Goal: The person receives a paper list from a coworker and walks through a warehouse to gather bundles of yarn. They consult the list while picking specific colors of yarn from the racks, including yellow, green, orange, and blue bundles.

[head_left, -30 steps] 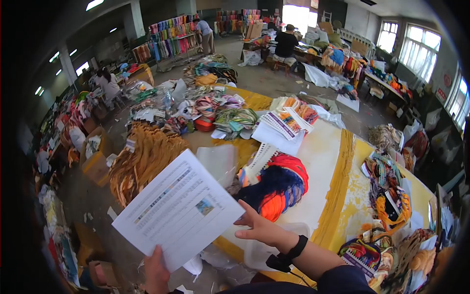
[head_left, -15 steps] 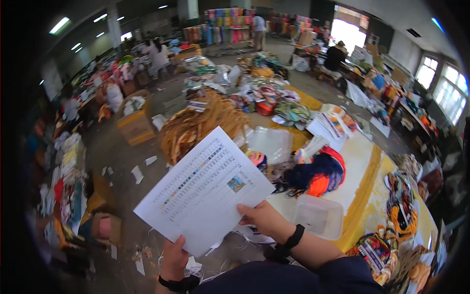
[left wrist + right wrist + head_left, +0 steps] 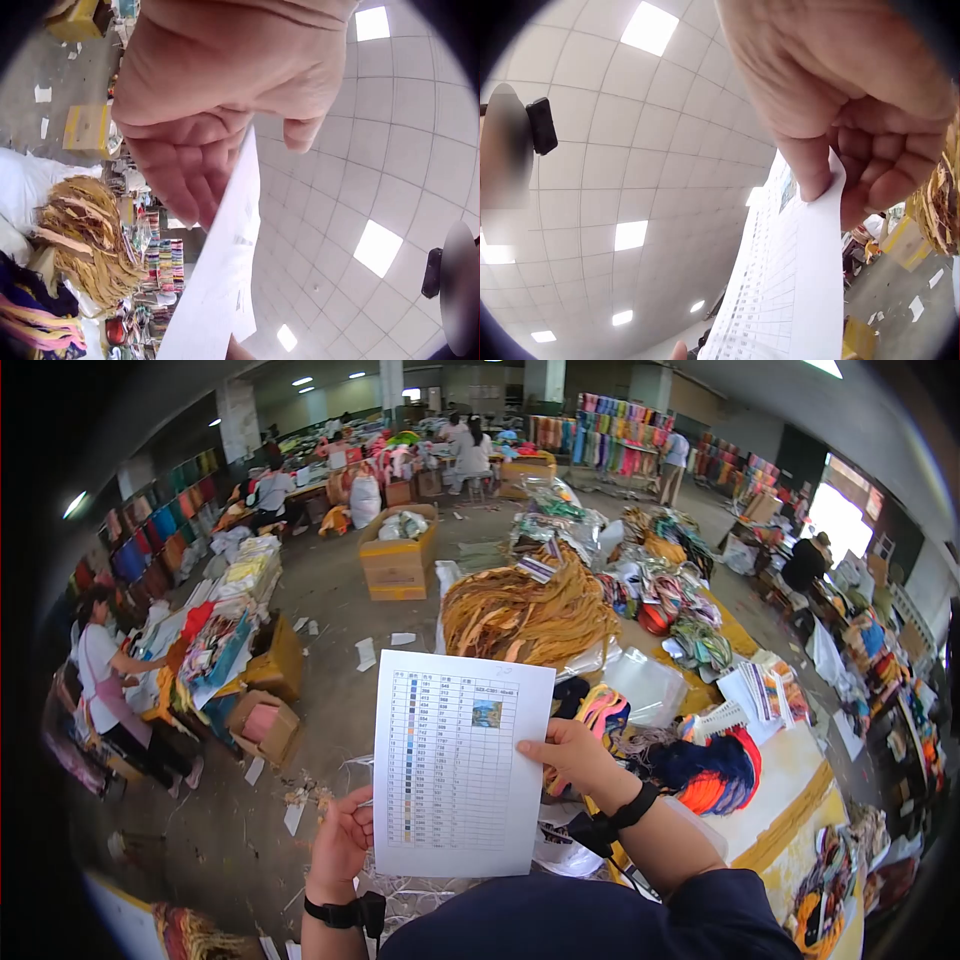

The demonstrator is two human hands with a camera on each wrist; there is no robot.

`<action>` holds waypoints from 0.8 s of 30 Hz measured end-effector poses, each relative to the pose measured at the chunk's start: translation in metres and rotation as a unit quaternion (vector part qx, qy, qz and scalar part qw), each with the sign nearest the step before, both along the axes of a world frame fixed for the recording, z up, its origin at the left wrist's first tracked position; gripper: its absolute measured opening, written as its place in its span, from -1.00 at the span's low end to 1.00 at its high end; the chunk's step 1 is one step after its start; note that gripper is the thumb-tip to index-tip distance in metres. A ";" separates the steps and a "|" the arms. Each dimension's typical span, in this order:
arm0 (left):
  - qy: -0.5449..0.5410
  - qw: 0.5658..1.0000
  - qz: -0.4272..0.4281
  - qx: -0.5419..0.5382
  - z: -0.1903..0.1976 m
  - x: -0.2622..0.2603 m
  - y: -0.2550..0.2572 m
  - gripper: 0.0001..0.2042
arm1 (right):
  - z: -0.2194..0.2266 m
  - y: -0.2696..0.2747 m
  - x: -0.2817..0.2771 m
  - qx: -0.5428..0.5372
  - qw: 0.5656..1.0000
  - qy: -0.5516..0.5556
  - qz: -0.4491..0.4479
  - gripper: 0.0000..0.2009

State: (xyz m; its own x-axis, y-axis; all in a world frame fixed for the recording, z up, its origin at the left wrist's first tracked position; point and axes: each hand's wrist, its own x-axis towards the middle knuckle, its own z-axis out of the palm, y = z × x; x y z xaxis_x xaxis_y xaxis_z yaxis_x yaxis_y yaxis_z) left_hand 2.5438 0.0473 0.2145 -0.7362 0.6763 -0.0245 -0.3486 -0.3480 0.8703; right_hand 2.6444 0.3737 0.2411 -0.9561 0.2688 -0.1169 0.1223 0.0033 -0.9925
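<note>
A white printed sheet [image 3: 460, 780] stands upright in front of the person, with rows of numbers, small colour squares and a little picture. The right hand [image 3: 580, 760] pinches its right edge, thumb on the printed face and curled fingers behind, as the right wrist view also shows on the paper [image 3: 821, 262]. At the sheet's left edge is the left hand [image 3: 342, 840]. In the left wrist view that hand's thumb [image 3: 301, 135] stands off the paper [image 3: 225, 255], while its loosely bent fingers [image 3: 176, 176] lie behind the edge.
Beyond the sheet lies a big bundle of brown yarn [image 3: 530, 610]. Red, orange and navy skeins [image 3: 715, 770] rest on a white and yellow table [image 3: 790, 810]. A cardboard box [image 3: 400, 565] stands on the floor. Another person [image 3: 120, 670] stands at the left.
The view has swung left. The sheet has turned from tilted to upright, facing the person. The right hand, earlier off the paper with spread fingers, now pinches it; the left thumb has come off it.
</note>
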 end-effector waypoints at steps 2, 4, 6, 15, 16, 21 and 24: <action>0.003 0.999 -0.028 -0.014 0.003 0.002 -0.003 -0.36 | -0.001 0.001 -0.003 -0.011 0.999 0.021 0.026 -0.77; 0.029 0.999 0.000 -0.024 0.005 0.009 0.004 -0.39 | 0.012 -0.008 -0.002 -0.030 0.998 0.034 0.046 -0.77; 0.054 0.997 0.026 -0.037 0.013 0.021 0.013 -0.42 | 0.018 -0.011 -0.001 -0.051 0.996 0.045 0.063 -0.78; 0.011 0.993 0.111 -0.038 0.021 0.065 0.029 -0.65 | 0.033 -0.014 0.010 -0.032 0.994 -0.018 0.102 -0.75; 0.022 0.990 0.136 -0.022 0.020 0.069 0.028 -0.65 | 0.011 -0.011 0.007 -0.089 0.989 0.004 0.120 -0.73; 0.016 0.974 0.224 -0.005 0.021 0.083 0.020 -0.66 | -0.010 -0.031 0.017 -0.151 0.964 0.013 0.219 -0.66; 0.008 0.966 0.257 -0.004 0.020 0.090 0.010 -0.68 | -0.032 -0.041 0.019 -0.148 0.958 -0.005 0.245 -0.68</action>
